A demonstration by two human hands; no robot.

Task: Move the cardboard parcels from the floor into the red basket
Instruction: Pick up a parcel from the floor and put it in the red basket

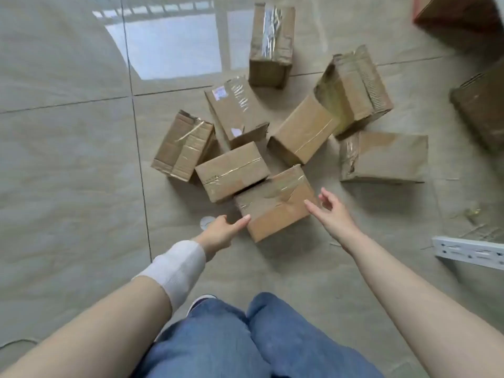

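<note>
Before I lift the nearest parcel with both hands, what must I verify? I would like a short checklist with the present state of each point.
1. Left hand touches the nearest parcel: ok, a fingertip is at its left corner.
2. Right hand grips it: not ok, it is open at the right edge.
3. Parcel closed: ok, it is taped shut.
4. Parcel free of the neighbouring parcel: cannot tell, they meet at the far left corner.
5. Room in the basket: cannot tell, only a red edge shows at top right.
</note>
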